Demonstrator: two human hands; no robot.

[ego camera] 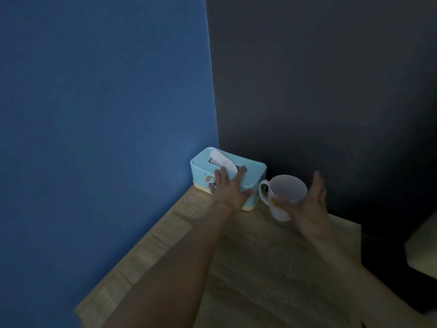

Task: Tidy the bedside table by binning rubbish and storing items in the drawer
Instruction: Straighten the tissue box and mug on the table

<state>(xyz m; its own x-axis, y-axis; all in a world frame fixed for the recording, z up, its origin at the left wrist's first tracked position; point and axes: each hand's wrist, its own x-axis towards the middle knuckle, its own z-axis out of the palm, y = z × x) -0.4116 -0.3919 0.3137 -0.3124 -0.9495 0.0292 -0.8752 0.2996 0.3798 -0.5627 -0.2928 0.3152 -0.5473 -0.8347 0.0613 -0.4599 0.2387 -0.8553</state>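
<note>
Head view, the only one here, looks down on a pale wood-grain bedside table set into a corner where a blue wall meets a dark grey one. At the table's far corner, against both walls, stands a light-blue plastic tissue box with a cream base and a cartoon print, one white tissue poking from its slot. The left hand lies flat and spread on the box's lid and near side, fingers splayed, pressing or steadying rather than closed round it. Just beside the box toward the right edge is a white ceramic mug with a yellow mark, handle turned to the box; it is tipped toward the camera, mouth showing. The right hand is wide open and cupped at the mug's right side; its thumb seems to touch the mug's front, but I cannot tell if it truly has a grip. My guess is the step in hand is arranging the kept items at the back corner, with rubbish no longer on view. Next calls for settling the mug upright and freeing both hands. Count: one tissue box, one tissue, one mug, two hands; no bin or drawer shows.
</note>
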